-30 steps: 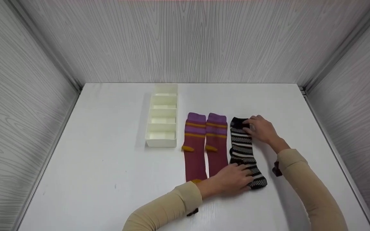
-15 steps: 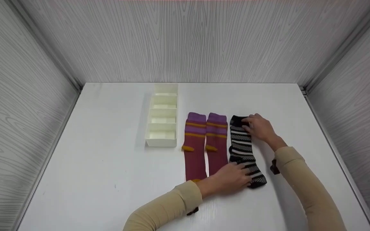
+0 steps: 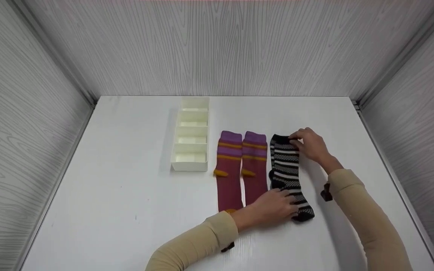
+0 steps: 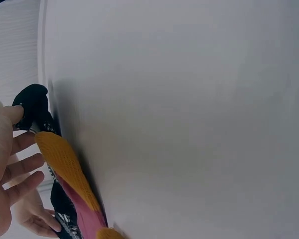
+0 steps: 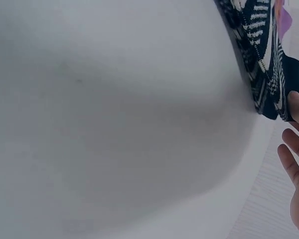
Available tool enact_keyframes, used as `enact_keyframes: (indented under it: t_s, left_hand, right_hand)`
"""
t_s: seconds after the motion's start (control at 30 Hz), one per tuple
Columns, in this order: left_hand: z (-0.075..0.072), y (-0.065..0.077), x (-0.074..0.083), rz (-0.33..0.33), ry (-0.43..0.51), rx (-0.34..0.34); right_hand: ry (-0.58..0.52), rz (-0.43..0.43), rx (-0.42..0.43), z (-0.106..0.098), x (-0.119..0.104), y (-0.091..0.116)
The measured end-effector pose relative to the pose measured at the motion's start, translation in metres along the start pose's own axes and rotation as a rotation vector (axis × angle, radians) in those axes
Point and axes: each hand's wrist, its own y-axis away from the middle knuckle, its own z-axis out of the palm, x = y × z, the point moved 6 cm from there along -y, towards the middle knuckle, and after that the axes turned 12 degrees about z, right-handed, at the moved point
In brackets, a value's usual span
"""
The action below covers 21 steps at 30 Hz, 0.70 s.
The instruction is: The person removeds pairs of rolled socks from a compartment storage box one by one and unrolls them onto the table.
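A black sock with white stripes lies lengthwise at the right of the table, its cuff toward the back. My right hand pinches the black cuff between thumb and fingers. A second striped layer shows beneath it in the right wrist view. My left hand reaches across to the foot end, thumb on the dark toe in the left wrist view, the other fingers spread. Beside it lie two maroon socks with purple cuffs and mustard heels; my left forearm and hand hide their toe ends.
Left of the socks stands a cream divided box, its several compartments in a row from front to back. Grey wood-grain panels wall the white table at the back and both sides.
My right hand has shifted slightly right and toward the back with the cuff, and a layer below now shows along the sock's left edge. My left hand has hardly moved.
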Motion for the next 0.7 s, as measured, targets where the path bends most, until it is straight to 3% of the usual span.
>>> enact_keyframes:
  t_s: [0.43, 0.7]
  left_hand:
    - [-0.006, -0.021, 0.004, 0.01, -0.043, 0.113]
    - [-0.001, -0.036, 0.007, 0.014, -0.045, 0.085]
  right_hand:
    - [0.024, -0.027, 0.051, -0.033, 0.019, 0.007]
    - [0.049, -0.016, 0.045, -0.043, 0.03, 0.01]
